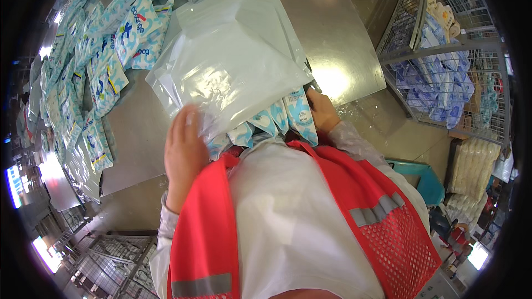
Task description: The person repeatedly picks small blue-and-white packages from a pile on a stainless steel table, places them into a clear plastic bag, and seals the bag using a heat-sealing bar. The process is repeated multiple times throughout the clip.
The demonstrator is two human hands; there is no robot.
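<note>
A stack of large pale plastic bags (227, 39) covers the middle of the steel table, with several white and light blue printed packets (300, 113) in a row below it, against my body. My left hand (183, 155) is blurred at the lower left corner of the bags, its fingers stretched upward and apart from the thumb, which is hidden. My right hand (324, 111) curls round the right end of the row of packets, its fingertips partly hidden behind them.
Many similar packets (105, 61) cover the left of the steel table (349, 33). Wire cages (443, 50) with blue packs stand at the right, above a teal bin (421, 180) and wrapped bundles (474, 166). Another wire cage (113, 263) is at lower left. A person (457, 235) is far right.
</note>
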